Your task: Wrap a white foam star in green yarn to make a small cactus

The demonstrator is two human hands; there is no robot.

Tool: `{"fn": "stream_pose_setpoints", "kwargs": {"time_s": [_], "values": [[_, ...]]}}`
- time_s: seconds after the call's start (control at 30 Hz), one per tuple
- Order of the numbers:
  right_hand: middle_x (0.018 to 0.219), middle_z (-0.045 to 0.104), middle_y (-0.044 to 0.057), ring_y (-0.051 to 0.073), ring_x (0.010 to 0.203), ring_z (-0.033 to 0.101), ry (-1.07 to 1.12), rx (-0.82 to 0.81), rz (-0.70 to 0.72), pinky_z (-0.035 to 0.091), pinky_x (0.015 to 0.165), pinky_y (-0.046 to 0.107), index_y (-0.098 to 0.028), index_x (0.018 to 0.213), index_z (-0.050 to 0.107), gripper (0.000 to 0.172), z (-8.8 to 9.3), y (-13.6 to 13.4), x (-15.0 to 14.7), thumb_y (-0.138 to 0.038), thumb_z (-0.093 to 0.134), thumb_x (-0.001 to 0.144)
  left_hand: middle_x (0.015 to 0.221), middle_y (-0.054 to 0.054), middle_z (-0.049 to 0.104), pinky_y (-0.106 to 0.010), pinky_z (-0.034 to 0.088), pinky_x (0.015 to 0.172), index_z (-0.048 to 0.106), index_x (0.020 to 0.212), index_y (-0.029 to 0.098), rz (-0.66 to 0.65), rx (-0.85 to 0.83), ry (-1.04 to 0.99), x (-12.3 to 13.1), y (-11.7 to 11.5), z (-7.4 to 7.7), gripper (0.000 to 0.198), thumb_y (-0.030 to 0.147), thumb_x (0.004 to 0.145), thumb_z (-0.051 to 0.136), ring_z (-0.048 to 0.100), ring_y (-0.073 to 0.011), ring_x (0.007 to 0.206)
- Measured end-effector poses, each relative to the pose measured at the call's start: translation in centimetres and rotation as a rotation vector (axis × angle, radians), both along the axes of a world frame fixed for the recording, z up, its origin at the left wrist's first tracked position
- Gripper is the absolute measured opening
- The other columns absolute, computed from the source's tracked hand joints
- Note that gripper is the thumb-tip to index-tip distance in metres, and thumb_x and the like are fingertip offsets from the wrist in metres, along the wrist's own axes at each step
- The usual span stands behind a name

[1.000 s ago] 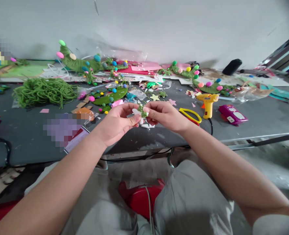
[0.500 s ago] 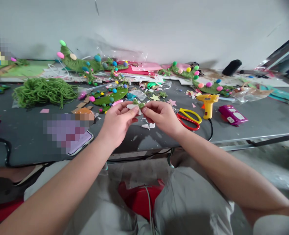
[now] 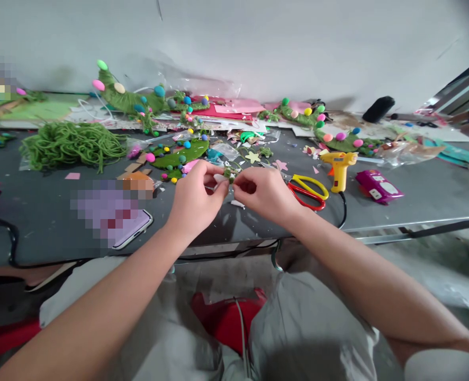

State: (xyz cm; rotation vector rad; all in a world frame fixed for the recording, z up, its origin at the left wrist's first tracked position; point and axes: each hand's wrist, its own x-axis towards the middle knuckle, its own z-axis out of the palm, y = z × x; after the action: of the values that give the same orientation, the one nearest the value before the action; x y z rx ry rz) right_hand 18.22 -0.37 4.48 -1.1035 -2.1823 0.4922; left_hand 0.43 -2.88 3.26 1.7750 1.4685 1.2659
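Note:
My left hand point(image 3: 195, 200) is closed in a pinch around a small white piece point(image 3: 219, 178) partly covered with green yarn point(image 3: 230, 173). My right hand point(image 3: 269, 194) meets it at the fingertips, thumb and forefinger pinched on the green yarn at the piece's right side. Fingers hide much of the piece, so its full shape does not show. Beyond the hands lies a green felt shape point(image 3: 189, 153) dotted with coloured pompoms. Scissors point(image 3: 309, 191) with yellow and red handles rest just right of my right hand.
A yellow glue gun point(image 3: 340, 169) stands right of the scissors, beside a purple packet point(image 3: 378, 186). Leftward are a heap of green yarn point(image 3: 73, 145) and a phone point(image 3: 133, 230). Pompom-covered green pieces point(image 3: 131, 103) and paper sheets point(image 3: 234, 108) line the wall.
My right hand's fingers have curled in more, and the green yarn piece between the hands has turned a little. Less of the white part shows. The view has shifted slightly.

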Motion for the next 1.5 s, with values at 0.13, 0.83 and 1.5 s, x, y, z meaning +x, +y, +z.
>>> {"fn": "stream_pose_setpoints", "kwargs": {"time_s": [0.13, 0.83, 1.5], "values": [[0.085, 0.066, 0.006, 0.015, 0.074, 0.055, -0.18, 0.115, 0.127, 0.038, 0.068, 0.028, -0.013, 0.09, 0.066, 0.012, 0.4, 0.3, 0.7, -0.015, 0.055, 0.091, 0.082, -0.002, 0.072, -0.029, 0.051, 0.066, 0.061, 0.097, 0.022, -0.016, -0.066, 0.021, -0.4, 0.3, -0.1, 0.019, 0.029, 0.084, 0.072, 0.069, -0.0178, 0.073], [0.101, 0.064, 0.01, 0.019, 0.086, 0.057, -0.323, 0.157, 0.121, 0.035, 0.067, 0.029, -0.015, 0.101, 0.06, 0.017, 0.3, 0.3, 1.0, -0.017, 0.043, 0.1, 0.08, -0.004, 0.071, -0.031, 0.048, 0.064, 0.062, 0.095, 0.021, -0.081, -0.13, 0.159, -1.1, 0.5, 0.3, 0.015, 0.027, 0.083, 0.069, 0.068, -0.0205, 0.071], [0.096, 0.061, 0.008, 0.018, 0.084, 0.053, -0.123, 0.131, 0.137, 0.04, 0.074, 0.031, -0.019, 0.094, 0.052, 0.013, 0.9, 0.2, 1.4, -0.017, 0.042, 0.102, 0.077, -0.003, 0.067, -0.028, 0.044, 0.058, 0.064, 0.096, 0.02, -0.064, -0.228, 0.085, -1.3, 0.9, -0.1, 0.021, 0.03, 0.079, 0.072, 0.062, -0.0179, 0.068]]}}
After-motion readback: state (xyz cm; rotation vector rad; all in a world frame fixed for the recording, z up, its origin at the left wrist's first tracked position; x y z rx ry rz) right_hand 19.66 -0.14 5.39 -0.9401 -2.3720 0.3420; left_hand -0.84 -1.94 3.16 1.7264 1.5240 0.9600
